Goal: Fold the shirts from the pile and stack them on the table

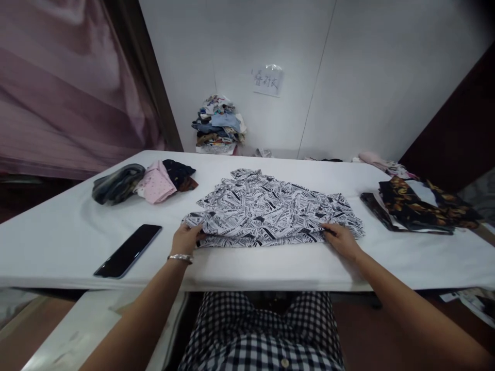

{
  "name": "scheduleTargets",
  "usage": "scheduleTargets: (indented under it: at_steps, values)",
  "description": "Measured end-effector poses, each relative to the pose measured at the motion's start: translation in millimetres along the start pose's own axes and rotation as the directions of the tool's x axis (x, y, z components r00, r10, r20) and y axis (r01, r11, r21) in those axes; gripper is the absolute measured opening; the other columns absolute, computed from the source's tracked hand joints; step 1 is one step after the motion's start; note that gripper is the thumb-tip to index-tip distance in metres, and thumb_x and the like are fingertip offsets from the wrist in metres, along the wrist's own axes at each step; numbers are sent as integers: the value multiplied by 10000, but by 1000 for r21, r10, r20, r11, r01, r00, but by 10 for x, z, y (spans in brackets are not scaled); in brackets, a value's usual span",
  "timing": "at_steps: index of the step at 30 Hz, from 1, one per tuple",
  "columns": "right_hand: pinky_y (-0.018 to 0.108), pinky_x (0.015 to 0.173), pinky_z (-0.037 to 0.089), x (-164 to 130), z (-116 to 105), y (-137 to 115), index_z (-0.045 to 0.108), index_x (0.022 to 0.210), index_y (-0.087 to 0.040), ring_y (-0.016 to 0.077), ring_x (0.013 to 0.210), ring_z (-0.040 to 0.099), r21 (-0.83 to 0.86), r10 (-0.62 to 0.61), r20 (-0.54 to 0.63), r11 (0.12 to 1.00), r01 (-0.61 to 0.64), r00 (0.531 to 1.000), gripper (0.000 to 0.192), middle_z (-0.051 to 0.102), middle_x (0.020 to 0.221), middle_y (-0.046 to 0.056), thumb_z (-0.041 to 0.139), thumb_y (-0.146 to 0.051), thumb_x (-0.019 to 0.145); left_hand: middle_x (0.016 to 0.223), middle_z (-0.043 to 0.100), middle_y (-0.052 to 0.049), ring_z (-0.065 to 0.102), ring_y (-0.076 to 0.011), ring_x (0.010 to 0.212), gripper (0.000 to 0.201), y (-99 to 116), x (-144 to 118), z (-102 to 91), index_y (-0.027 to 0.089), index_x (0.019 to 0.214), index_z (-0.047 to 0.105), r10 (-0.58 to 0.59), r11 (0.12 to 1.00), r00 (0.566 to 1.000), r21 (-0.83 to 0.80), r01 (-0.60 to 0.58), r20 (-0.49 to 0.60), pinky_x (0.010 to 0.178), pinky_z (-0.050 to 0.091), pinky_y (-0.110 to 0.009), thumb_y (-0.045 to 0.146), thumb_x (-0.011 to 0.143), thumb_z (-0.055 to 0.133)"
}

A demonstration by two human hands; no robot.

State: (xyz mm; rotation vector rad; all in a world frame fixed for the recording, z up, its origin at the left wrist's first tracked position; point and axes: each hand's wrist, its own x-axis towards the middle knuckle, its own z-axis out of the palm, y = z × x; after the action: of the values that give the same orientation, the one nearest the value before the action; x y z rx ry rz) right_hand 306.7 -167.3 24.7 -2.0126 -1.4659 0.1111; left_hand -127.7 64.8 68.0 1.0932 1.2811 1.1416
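Observation:
A black-and-white garment with newspaper-style print [263,208], seemingly a shirt, lies spread across the middle of the white-covered table. Its near edge is doubled over, with a second layer showing below. My left hand [186,239], a silver bracelet at the wrist, pinches the near left corner of the cloth. At the near right part of the same garment, my right hand [340,240] grips the fabric between thumb and fingers. The fingertips of both hands are partly hidden by the cloth.
A black phone [128,250] lies at the left on the white tabletop [266,268]. Behind it are rolled dark clothing [118,184] and a pink folded cloth [157,183]. Dark floral garments [410,203] are stacked at the right. A clothes pile [219,123] stands by the wall.

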Motion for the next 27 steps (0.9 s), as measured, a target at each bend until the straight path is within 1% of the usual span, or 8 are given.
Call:
scheduleTargets:
  at_steps: [5, 8, 12, 14, 17, 20, 24, 27]
  values:
    - [405, 862, 503, -58, -102, -93, 692, 1100, -206, 266, 967, 647, -213, 103, 33, 973, -93, 994, 373, 697, 1076, 90, 450, -298, 832, 754, 692, -76, 676, -242, 691, 300, -9, -8, -127, 159, 958, 583, -46, 874, 998, 486, 24, 33, 630, 549, -349, 260, 680, 636]
    - [359, 836, 490, -117, -173, -113, 677, 1143, -198, 258, 978, 637, -369, 181, 36, 916, -156, 983, 385, 686, 1089, 94, 438, -294, 857, 1008, 695, -161, 671, -325, 885, 572, 53, -55, -163, 165, 1282, 468, 125, 514, 985, 842, -166, 118, 742, 523, -427, 355, 757, 592]
    - [322, 829, 471, -221, -278, -103, 656, 1184, -191, 240, 993, 627, -458, 227, 40, 870, -184, 973, 390, 690, 1081, 87, 426, -297, 887, 1266, 583, -195, 611, -350, 1060, 571, 69, -122, -168, 173, 1375, 386, 235, 197, 941, 936, -293, 245, 819, 499, -467, 404, 855, 444]
    - [326, 820, 472, -267, -340, -89, 683, 1130, -197, 240, 970, 630, -482, 249, 47, 854, -196, 967, 368, 692, 1053, 87, 415, -293, 897, 1330, 526, -204, 540, -356, 1167, 559, 55, -145, -144, 137, 1347, 417, 367, 125, 872, 912, -390, 323, 901, 470, -480, 426, 869, 407]
    - [338, 818, 480, -316, -423, -59, 703, 1059, -209, 234, 935, 632, -469, 265, -22, 849, -244, 964, 336, 685, 1001, 81, 419, -278, 893, 1340, 515, -189, 479, -338, 1238, 546, 10, -166, -57, 119, 1274, 492, 546, 61, 692, 802, -594, 472, 1017, 400, -475, 469, 879, 355]
    - [349, 903, 471, -350, -439, -32, 688, 1083, -206, 227, 1034, 600, -369, 177, -150, 903, -221, 973, 329, 666, 1071, 86, 425, -285, 900, 1355, 515, -162, 448, -297, 1282, 546, -91, -160, 54, 146, 1224, 549, 528, 30, 581, 670, -742, 619, 1074, 350, -440, 497, 863, 339]
    - [453, 1091, 327, -405, -332, -46, 577, 1288, -212, 253, 1309, 422, -305, -24, -37, 952, 11, 999, 440, 526, 1373, 93, 423, -416, 929, 1429, 461, -149, 374, -314, 1344, 620, -311, -57, 116, 143, 1279, 552, 311, -15, 679, 718, -696, 665, 1085, 309, -497, 500, 816, 346]
    - [527, 1127, 225, -446, -255, -77, 473, 1389, -241, 264, 1385, 322, -295, -3, 160, 954, 51, 987, 519, 411, 1475, 76, 385, -488, 942, 1427, 476, -118, 369, -307, 1350, 611, -457, 58, 91, 163, 1295, 560, 247, -10, 720, 744, -668, 649, 1087, 299, -507, 477, 820, 340]
